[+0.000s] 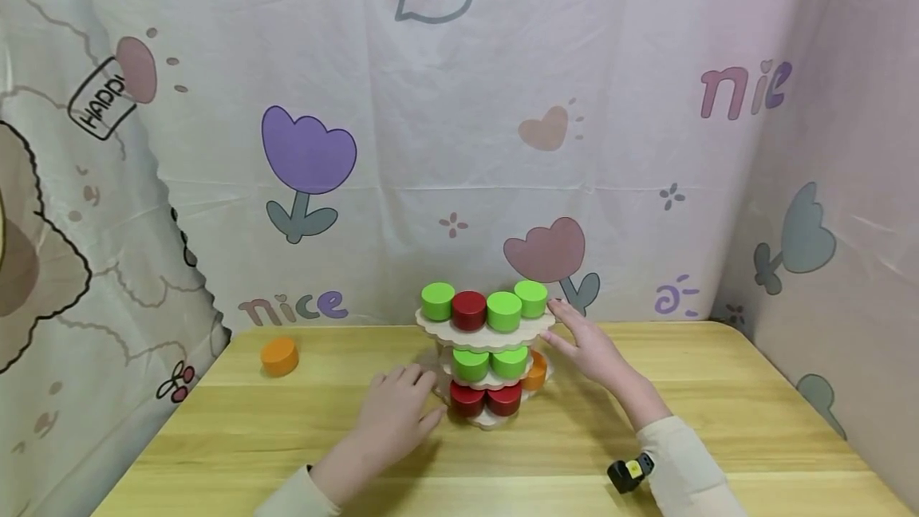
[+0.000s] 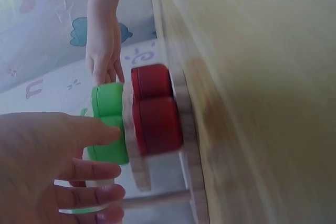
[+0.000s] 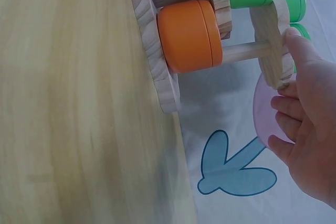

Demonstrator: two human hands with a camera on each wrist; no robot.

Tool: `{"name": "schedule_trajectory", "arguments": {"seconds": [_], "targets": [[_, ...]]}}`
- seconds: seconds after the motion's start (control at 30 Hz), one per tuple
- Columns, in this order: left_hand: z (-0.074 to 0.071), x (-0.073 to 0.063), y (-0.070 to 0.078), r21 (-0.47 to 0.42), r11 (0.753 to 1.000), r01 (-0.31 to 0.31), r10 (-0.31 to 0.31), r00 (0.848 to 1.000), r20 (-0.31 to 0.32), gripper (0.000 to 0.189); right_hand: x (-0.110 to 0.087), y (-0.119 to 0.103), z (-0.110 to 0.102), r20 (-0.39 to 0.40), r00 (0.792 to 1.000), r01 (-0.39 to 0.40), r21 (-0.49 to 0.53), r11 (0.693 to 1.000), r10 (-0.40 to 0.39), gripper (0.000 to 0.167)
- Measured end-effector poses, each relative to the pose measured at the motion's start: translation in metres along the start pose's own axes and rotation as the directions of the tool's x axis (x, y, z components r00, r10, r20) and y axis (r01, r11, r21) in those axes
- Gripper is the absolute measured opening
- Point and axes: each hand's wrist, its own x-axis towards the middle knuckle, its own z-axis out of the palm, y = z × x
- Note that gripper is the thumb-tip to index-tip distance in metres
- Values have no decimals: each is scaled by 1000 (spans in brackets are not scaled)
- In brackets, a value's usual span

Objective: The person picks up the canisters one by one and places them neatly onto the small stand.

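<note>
A three-tiered wooden stand [image 1: 488, 423] with scalloped boards stands on the table, bearing coloured round blocks. Its top board [image 1: 483, 335] carries green blocks [image 1: 438, 301] and a red block [image 1: 470, 310]. Green blocks sit on the middle board; red blocks [image 2: 157, 124] and an orange block [image 3: 189, 36] are on the lowest. My right hand [image 1: 592, 348] pinches the top board's right edge between thumb and fingers, as the right wrist view shows. Beside the stand's left side, my left hand [image 1: 395, 413] has thumb and fingers spread apart; contact is unclear.
A loose orange block [image 1: 279, 357] lies at the table's back left. The wooden table [image 1: 215, 445] ends at a printed cloth backdrop [image 1: 445, 102], with more cloth at both sides. A black and yellow device [image 1: 630, 472] is by the right sleeve.
</note>
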Motion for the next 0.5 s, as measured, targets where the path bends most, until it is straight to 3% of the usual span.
{"name": "schedule_trajectory", "arguments": {"seconds": [0.13,0.3,0.5], "targets": [[-7,0,-12,-7,999,41,-41,999,26,39,0,0,0,-6,1000,3,4,1000,-3,65],[-16,2,-30,24,995,93,-93,996,16,40,0,1,1,-7,1000,12,8,1000,-12,65],[-21,5,-50,45,994,96,-95,995,-23,38,0,1,1,-14,1000,10,4,1000,-10,65]]}}
